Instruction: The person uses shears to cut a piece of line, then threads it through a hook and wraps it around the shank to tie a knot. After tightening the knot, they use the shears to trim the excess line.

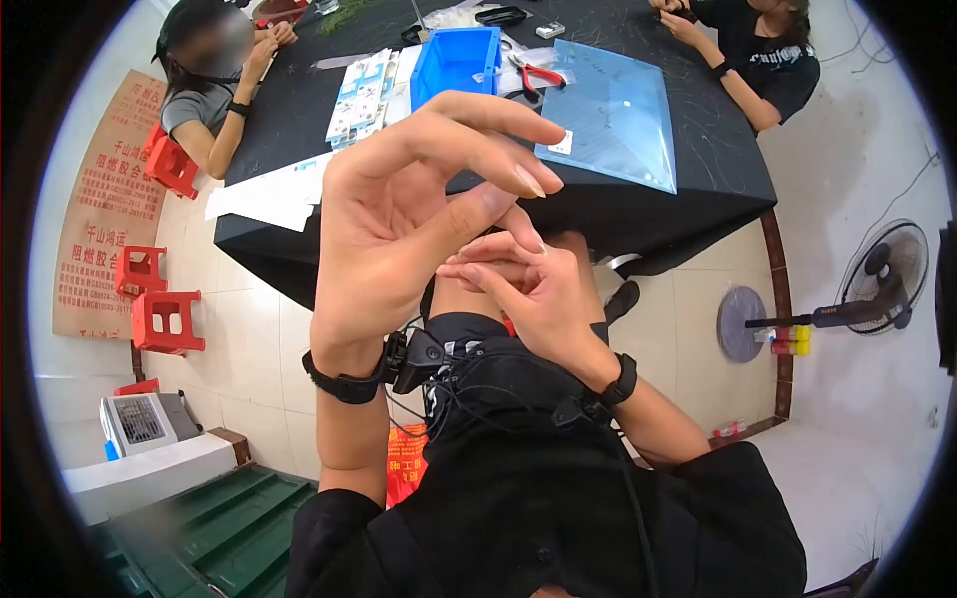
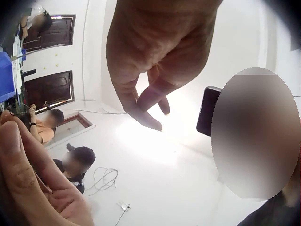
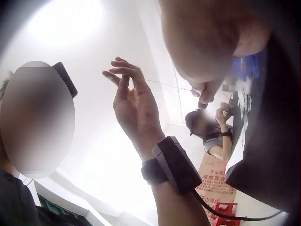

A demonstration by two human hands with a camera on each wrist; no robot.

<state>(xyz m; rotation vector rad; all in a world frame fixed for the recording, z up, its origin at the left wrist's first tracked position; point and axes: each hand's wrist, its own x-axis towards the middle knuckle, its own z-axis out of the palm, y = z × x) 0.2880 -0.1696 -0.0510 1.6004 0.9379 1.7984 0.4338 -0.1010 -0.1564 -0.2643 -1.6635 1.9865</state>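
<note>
In the head view my left hand (image 1: 384, 214) is raised palm inward in front of the table, its thumb and fingertips brought together. My right hand (image 1: 553, 299) is lower and to its right, close to my lap, with thumb and fingertips meeting. A thin strand (image 3: 165, 85) runs between the fingertips of the two hands in the right wrist view, and both hands pinch it. It is too fine to make out in the head view. In the left wrist view, the left hand (image 2: 160, 52) hangs at the top and the right hand (image 2: 35, 188) shows at bottom left.
On the black-covered table (image 1: 713, 154) are a blue bin (image 1: 457, 60), red-handled pliers (image 1: 543, 75), a blue folder (image 1: 618, 120), printed cards (image 1: 359, 95) and green strands (image 1: 344, 15). Two people sit across it. Red stools (image 1: 167, 321) stand left, a fan (image 1: 877, 284) right.
</note>
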